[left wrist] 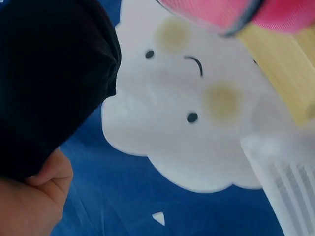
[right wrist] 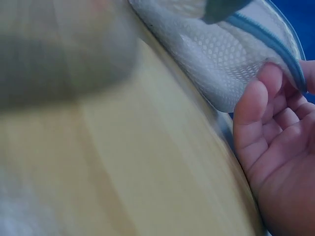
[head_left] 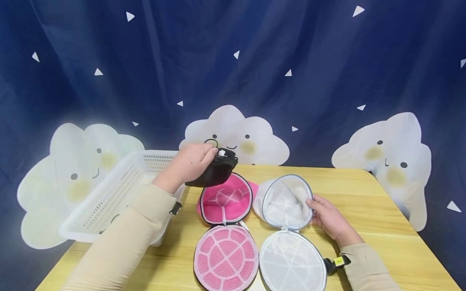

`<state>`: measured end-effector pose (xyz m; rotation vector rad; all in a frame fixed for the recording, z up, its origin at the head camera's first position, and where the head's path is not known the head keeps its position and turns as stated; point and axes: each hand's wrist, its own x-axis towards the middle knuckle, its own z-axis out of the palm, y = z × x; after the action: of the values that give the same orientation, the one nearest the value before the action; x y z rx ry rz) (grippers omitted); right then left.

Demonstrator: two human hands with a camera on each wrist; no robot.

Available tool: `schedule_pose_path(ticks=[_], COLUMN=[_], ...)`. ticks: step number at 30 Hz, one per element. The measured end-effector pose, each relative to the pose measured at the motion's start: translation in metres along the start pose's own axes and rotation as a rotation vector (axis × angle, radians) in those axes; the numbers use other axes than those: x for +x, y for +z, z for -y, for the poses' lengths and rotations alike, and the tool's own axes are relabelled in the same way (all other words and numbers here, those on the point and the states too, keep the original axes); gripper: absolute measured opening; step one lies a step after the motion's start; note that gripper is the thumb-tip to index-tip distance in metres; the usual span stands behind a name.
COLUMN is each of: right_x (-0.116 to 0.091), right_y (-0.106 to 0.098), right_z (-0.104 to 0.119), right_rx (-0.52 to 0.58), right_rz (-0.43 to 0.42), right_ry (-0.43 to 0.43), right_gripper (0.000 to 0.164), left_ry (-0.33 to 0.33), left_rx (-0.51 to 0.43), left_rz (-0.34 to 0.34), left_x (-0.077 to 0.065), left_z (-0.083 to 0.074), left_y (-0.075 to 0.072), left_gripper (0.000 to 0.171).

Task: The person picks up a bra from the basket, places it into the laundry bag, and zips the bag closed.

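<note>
My left hand [head_left: 198, 161] grips a folded piece of black cloth [head_left: 214, 171] in the air, over the far edge of the pink mesh laundry bag [head_left: 243, 204]. A white tag and a thin black loop show at the top of the cloth. In the left wrist view the dark cloth [left wrist: 54, 73] covers most of the fingers. At the right, my right hand [head_left: 329, 216] pinches the blue-zipped rim of the white mesh laundry bag [head_left: 267, 202] between thumb and fingers. Both bags stand with their mouths up, their round lids [head_left: 225, 258] folded down toward me.
A white slatted plastic basket [head_left: 105, 198] stands at the left of the wooden table [head_left: 378, 202], with small dark bits showing inside. The white bag's round lid [head_left: 293, 262] lies beside the pink one. Behind the table hangs a blue curtain [head_left: 313, 97] with cloud prints.
</note>
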<state>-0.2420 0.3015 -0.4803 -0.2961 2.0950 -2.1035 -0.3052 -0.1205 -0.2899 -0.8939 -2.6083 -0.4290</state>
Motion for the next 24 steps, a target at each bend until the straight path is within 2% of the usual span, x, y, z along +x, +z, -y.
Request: schedule_pose_path(ticks=[9,16,20,24], right_x=[-0.001,-0.001,-0.001,-0.001], right_y=[0.000,-0.001,0.001,0.004], right_z=[0.000,0.000,0.000,0.001], right_rx=[-0.006,0.051,0.071,0.102], right_rz=[-0.005,0.029,0.041,0.052], right_ry=[-0.057,-0.090,-0.107,-0.124], right_gripper=[0.046,0.043,0.041,0.039], left_ry=[0.006,0.027,0.051,0.034], left_rx=[-0.078,-0.146,-0.154,-0.192], left_rz=[-0.058,-0.035,-0.036,-0.036], left_x=[0.003,0.004,0.005,0.006], left_z=[-0.033,-0.062,-0.076,-0.088], left_y=[0.028,0.051,0.062,0.071], left_gripper=[0.024,0.025,0.028,0.031])
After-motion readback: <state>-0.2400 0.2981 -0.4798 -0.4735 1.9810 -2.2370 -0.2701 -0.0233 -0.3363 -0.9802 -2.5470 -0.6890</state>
